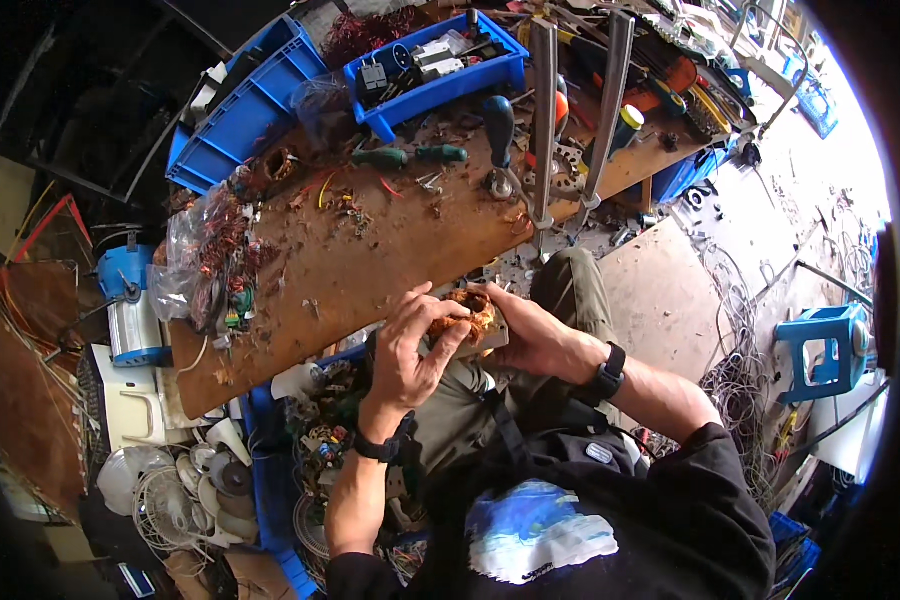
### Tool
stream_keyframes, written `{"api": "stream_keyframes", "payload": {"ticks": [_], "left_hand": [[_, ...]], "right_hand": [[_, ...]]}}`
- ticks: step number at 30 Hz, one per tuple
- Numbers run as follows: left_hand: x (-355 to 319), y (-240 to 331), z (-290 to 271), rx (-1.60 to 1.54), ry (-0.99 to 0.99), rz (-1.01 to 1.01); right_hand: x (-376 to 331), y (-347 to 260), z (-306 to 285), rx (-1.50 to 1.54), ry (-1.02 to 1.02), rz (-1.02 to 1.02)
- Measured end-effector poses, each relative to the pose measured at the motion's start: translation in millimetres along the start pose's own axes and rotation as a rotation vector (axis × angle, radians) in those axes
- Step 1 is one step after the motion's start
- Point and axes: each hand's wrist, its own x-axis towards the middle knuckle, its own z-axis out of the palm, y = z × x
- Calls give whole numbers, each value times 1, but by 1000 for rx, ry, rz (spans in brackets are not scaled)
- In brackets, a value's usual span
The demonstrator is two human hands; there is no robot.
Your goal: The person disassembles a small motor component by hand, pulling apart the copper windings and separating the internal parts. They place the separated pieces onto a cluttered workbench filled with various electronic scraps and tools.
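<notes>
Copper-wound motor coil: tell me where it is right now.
The copper-wound motor coil is in the head view's centre, held between the left hand and right hand, just below the wooden workbench edge.

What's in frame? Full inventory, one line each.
motor stator: one, copper windings, held in both hands over the lap
workbench: one, brown wood, littered with scraps, ahead of the person
screwdrivers: two, green handles, on the bench
parts bin: one, blue, full of small parts, far edge of bench
empty bins: two, blue, tilted at bench left
bag of copper wire: one, clear, bench left end
stool: one, blue, floor at right
fan parts: several, white, floor lower left
left hand: grips stator, black wristband
right hand: grips stator, black watch
</notes>
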Motion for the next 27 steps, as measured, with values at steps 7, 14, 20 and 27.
{"api": "stream_keyframes", "payload": {"ticks": [7, 14, 20, 27], "left_hand": [[5, 16, 5, -36, 92, -216], [19, 27, 3, -239, 81, -487], [26, 10, 7, -291, -15, -433], [24, 13, -7, -352, -35, -382]], "right_hand": [[-3, 3, 8, 27, 54, -45], [4, 10, 6, 84, 86, -25], [18, 12, -9, 135, -18, 54], [28, 17, -32, 196, -124, 48]]}}
